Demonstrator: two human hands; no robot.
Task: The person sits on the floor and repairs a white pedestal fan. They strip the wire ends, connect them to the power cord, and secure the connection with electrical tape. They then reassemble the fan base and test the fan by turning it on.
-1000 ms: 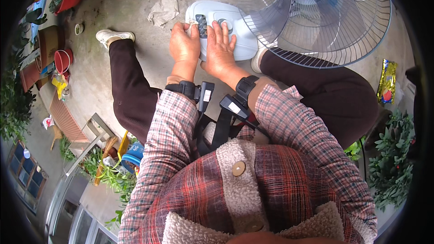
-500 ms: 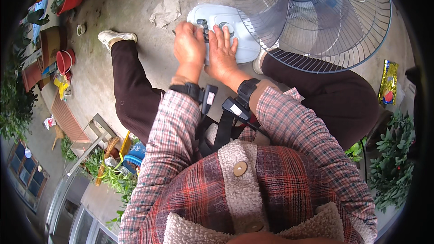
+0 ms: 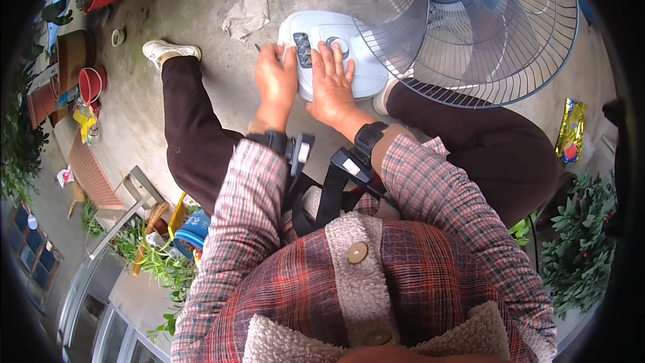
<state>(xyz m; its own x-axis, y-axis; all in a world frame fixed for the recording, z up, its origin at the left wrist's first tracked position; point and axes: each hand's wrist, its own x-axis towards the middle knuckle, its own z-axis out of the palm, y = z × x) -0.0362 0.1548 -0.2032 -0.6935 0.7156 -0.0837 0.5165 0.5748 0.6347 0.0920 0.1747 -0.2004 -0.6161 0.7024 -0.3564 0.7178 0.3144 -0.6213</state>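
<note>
In front of me on the ground lies the pale grey base (image 3: 363,60) of a standing fan, with a dark button panel (image 3: 302,49) and a round dial. At the base's left edge, beside the panel, my left hand (image 3: 276,84) has its fingers pinched together. A thin dark tip pokes out on that hand's left side; what it belongs to is hidden. Flat on the base rests my right hand (image 3: 332,91), fingers stretched out near the dial. The fan's blades (image 3: 463,47) and wire guard (image 3: 521,102) stand to the right of my right hand.
A crumpled beige cloth (image 3: 246,16) lies on the concrete floor (image 3: 222,94) beyond my left hand. Red buckets (image 3: 92,85) and planters line the left side. A gold packet (image 3: 572,131) and a leafy plant (image 3: 581,228) are on the right.
My left hand has drawn slightly back and to the left, uncovering more of the button panel. My right hand stays flat on the base.
</note>
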